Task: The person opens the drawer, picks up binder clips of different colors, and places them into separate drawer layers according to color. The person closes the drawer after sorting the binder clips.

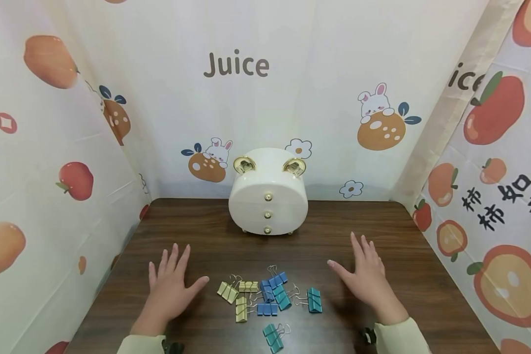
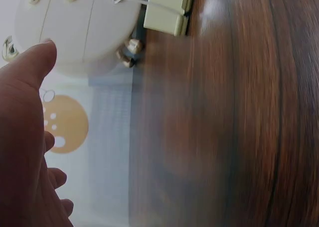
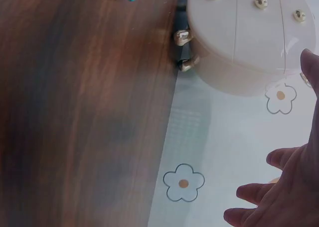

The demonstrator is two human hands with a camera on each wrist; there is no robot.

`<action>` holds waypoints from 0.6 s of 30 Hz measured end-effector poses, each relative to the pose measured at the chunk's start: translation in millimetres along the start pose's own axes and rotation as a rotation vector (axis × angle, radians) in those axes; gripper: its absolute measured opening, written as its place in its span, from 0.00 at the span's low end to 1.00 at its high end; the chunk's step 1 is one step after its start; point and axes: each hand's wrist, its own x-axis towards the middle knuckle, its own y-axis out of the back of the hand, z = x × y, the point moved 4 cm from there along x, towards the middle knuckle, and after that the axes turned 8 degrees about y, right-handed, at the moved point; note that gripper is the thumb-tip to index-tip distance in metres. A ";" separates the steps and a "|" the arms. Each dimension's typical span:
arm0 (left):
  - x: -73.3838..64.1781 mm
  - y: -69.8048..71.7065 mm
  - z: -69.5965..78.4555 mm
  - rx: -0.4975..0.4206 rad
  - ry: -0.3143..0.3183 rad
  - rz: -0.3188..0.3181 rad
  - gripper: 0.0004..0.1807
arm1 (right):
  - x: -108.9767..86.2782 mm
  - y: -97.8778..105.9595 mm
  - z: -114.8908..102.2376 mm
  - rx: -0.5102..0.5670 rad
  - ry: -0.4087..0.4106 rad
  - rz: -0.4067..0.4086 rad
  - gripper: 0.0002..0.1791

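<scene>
Several binder clips lie in a loose cluster on the dark wooden table between the two hands. Yellow binder clips [image 1: 227,292] are on the left, blue binder clips [image 1: 267,309] in the middle, and teal binder clips [image 1: 314,300] to the right and at the front. My left hand [image 1: 170,287] is spread, fingers straight and holding nothing, left of the yellow clips. On the other side, my right hand [image 1: 365,275] is likewise spread with nothing in it, right of the teal clips. One yellow clip [image 2: 167,10] shows at the top of the left wrist view.
Behind the clips stands a white rounded box [image 1: 268,206] with three drawers, gold knobs, small gold feet and two gold ear-like rings on top. The wooden table [image 1: 194,221] is enclosed at the back and sides by a fruit-print cloth [image 1: 265,108].
</scene>
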 end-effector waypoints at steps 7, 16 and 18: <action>6.0 -10.2 12.3 -0.035 -0.034 -0.034 0.54 | 14.1 3.6 -10.2 0.058 0.021 -0.021 0.60; 20.6 -20.9 24.4 -0.045 -0.111 -0.082 0.50 | 35.7 7.1 -29.3 0.076 0.148 -0.038 0.59; 24.8 -20.8 26.2 -0.079 -0.111 -0.105 0.49 | 41.8 6.8 -33.4 0.081 0.169 -0.048 0.59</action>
